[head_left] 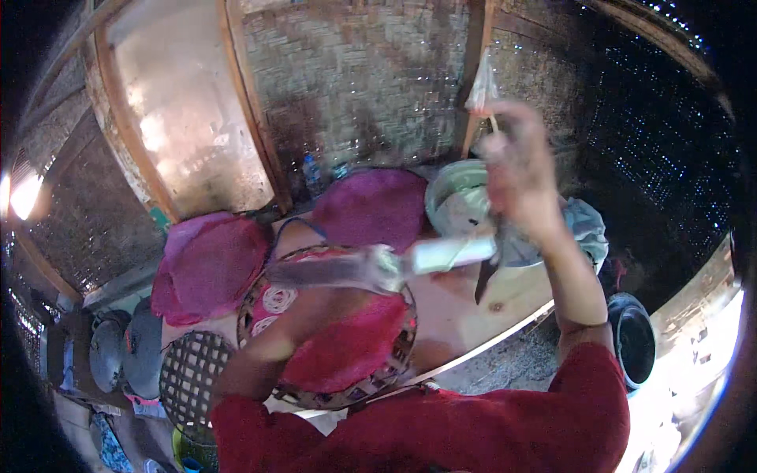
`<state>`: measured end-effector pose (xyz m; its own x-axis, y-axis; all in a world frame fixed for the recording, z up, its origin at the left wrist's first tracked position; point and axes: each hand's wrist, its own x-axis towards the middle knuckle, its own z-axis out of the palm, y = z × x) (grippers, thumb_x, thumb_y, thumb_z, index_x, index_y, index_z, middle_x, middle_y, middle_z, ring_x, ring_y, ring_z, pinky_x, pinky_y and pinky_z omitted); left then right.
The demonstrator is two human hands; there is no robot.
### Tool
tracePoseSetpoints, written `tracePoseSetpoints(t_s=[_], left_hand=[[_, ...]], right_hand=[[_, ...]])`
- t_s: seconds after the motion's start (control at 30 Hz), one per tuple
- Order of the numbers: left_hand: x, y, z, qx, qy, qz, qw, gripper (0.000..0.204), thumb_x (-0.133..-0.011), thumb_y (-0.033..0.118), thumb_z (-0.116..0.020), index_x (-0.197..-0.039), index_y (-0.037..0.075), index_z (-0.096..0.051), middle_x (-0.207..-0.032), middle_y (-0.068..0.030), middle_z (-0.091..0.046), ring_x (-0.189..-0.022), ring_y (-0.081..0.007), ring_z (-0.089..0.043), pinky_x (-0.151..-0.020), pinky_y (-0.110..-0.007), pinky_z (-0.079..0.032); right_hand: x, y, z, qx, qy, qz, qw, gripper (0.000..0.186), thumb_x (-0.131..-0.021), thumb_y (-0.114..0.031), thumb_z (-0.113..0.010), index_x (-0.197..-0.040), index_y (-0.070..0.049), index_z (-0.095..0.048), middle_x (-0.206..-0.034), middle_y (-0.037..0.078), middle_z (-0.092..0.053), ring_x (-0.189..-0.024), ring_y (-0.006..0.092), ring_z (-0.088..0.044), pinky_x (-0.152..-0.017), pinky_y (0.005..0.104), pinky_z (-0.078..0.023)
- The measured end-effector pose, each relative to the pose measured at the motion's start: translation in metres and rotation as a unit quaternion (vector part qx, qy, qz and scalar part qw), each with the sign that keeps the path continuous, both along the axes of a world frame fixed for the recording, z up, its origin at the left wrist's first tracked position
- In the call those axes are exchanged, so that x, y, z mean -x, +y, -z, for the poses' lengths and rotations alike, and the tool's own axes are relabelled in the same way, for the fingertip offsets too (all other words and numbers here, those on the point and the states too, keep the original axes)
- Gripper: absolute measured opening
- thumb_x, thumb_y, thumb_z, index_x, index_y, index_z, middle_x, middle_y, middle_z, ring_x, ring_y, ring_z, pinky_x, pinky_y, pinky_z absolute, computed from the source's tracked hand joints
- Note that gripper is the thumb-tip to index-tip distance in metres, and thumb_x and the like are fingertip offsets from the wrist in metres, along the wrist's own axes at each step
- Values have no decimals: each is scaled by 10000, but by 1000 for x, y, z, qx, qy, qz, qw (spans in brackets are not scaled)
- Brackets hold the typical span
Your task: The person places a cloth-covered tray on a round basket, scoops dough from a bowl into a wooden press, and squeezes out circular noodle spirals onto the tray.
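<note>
White tube [453,255], blurry in the head view, is above the bench [512,296], near the right side of a round woven tray [408,325]. It lines up with a long dark bar [315,273]. The left hand [355,298] is close to the bar but smeared, so I cannot tell how open it is or if it grips anything. The right hand [524,173] is up high with bent fingers, and I cannot tell what it holds. White coils [277,299] lie on the tray's red cloth [347,347], so a little seems done; how much is left, I cannot tell. Purple sheets [374,205] and a green basin [435,191] sit around it. Behind is a woven wall [355,87].
</note>
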<state>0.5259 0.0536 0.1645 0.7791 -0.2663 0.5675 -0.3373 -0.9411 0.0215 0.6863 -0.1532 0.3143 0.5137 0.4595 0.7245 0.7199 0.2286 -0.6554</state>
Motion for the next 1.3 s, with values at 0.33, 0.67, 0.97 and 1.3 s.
tracePoseSetpoints(t_s=[0.33,0.67,0.97,1.3], left_hand=[[-139,-62,-37,482,-274,1,832,337,-920,195,-487,-1207,18,-484,-1161,-105,-549,-1038,-193,-532,-856,-309,-431],[-52,-60,-60,605,-349,49,714,332,-880,182,-502,-1124,-36,-553,-972,-107,-613,-847,-171,-590,-721,-296,-480],[102,-29,-84,452,-453,-344,687,378,-855,255,-604,-1061,-62,-609,-896,-104,-631,-823,-184,-591,-744,-300,-463],[179,-23,-44,345,-227,-590,694,354,-874,311,-521,-933,-7,-664,-800,-51,-606,-722,-167,-529,-668,-308,-420]], right_hand=[[-146,-24,93,-365,421,-122,822,253,-946,-328,-431,-952,-77,-462,-891,58,-578,-699,180,-557,-654,320,-482],[-245,-126,227,579,-173,133,785,439,-808,-343,-569,-1147,-67,-531,-1112,222,-526,-924,411,-578,-809,504,-462],[-334,-101,164,561,-304,207,742,269,-855,-245,-501,-1085,-148,-602,-827,132,-649,-756,313,-653,-644,444,-516],[-381,-67,229,616,-337,170,691,330,-832,-176,-482,-1138,-233,-593,-876,120,-667,-772,299,-660,-667,442,-523]])
